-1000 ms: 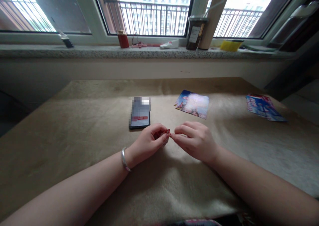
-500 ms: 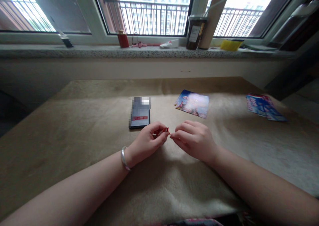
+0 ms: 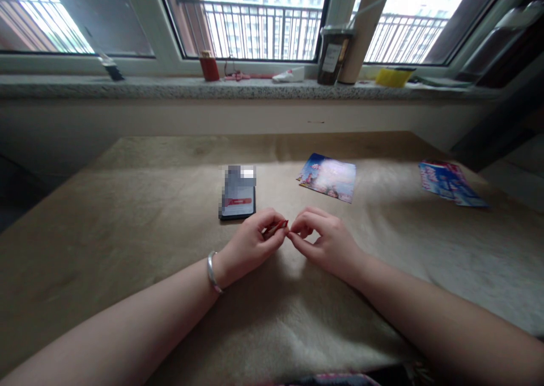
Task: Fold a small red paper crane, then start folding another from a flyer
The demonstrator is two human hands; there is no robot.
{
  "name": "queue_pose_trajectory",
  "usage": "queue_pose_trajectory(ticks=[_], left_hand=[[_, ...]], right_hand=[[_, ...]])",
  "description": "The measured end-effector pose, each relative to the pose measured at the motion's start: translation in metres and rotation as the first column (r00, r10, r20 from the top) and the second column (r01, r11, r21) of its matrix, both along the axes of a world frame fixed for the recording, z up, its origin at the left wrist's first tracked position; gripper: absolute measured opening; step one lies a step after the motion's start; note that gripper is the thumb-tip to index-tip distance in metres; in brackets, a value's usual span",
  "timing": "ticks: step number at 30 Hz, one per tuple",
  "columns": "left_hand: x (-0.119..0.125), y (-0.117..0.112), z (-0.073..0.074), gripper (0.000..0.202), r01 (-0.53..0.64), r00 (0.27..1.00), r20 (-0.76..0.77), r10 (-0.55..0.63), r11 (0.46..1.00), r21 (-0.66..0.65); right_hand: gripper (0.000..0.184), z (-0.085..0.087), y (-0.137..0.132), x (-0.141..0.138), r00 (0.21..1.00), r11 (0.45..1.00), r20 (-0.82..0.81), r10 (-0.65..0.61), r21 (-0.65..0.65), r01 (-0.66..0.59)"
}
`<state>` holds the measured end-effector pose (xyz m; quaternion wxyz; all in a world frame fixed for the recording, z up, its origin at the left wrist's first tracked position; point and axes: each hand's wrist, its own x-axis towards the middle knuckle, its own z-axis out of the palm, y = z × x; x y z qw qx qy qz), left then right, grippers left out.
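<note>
My left hand [image 3: 257, 236], with a silver bangle on its wrist, is closed around a small red folded piece [image 3: 275, 228], which looks like paper. Its red tip shows between the thumb and forefinger; the rest is covered by the fingers. My right hand [image 3: 325, 236] meets it from the right, thumb and forefinger pinched together at the end of the piece. Both hands are just above the tabletop. Beyond my left hand lies a phone [image 3: 238, 196] with its screen lit and partly pixelated.
Blue and pink printed cards [image 3: 329, 176] lie on the brown table [image 3: 127, 221] past my right hand. More such cards [image 3: 450, 183] are spread at the far right. On the stone windowsill [image 3: 161, 88] stand a red container [image 3: 209, 67], a dark jar [image 3: 334, 57] and a yellow item [image 3: 394, 77].
My right hand has turned slightly and its thumb has spread below the forefinger, leaving a gap inside the pinch. More of the red piece shows in my left hand, which has barely moved.
</note>
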<state>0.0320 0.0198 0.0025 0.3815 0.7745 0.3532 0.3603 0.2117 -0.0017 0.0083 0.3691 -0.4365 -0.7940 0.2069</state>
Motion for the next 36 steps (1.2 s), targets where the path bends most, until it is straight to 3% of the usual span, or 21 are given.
queue_pose_trajectory(ticks=[4, 10, 14, 19, 24, 29, 36], left_hand=[[0.001, 0.0, 0.0, 0.009, -0.004, 1.0, -0.002, 0.004, 1.0, -0.028], [-0.002, 0.004, -0.001, 0.02, 0.053, 0.994, 0.101, -0.034, 0.978, -0.2], [-0.004, 0.007, -0.003, 0.023, 0.0, 0.986, 0.165, 0.027, 0.987, -0.158], [-0.004, 0.006, -0.002, 0.018, -0.002, 0.992, 0.127, 0.022, 0.988, -0.155], [-0.002, 0.004, -0.004, 0.02, 0.076, 0.979, 0.2, -0.026, 0.966, -0.246], [-0.002, 0.004, -0.008, 0.029, 0.077, 0.983, 0.179, -0.032, 0.966, -0.248], [-0.001, 0.005, -0.007, 0.022, 0.099, 0.987, 0.145, -0.064, 0.964, -0.247]], right_hand=[[0.007, -0.001, -0.001, -0.001, 1.0, 1.0, 0.003, 0.015, 0.011, -0.015], [0.011, 0.0, 0.004, 0.002, 0.999, 1.0, -0.042, -0.004, -0.009, 0.003], [0.006, -0.003, 0.008, 0.003, 0.998, 0.998, -0.06, -0.03, -0.062, 0.026], [0.01, -0.007, 0.009, 0.001, 0.998, 0.987, -0.066, 0.012, -0.161, -0.022], [0.009, -0.009, 0.012, 0.002, 0.994, 0.981, -0.105, -0.012, -0.196, -0.009], [0.012, -0.01, 0.016, 0.004, 0.989, 0.968, -0.138, -0.042, -0.252, 0.006], [0.013, -0.007, 0.015, 0.004, 0.984, 0.966, -0.175, -0.026, -0.257, -0.02]])
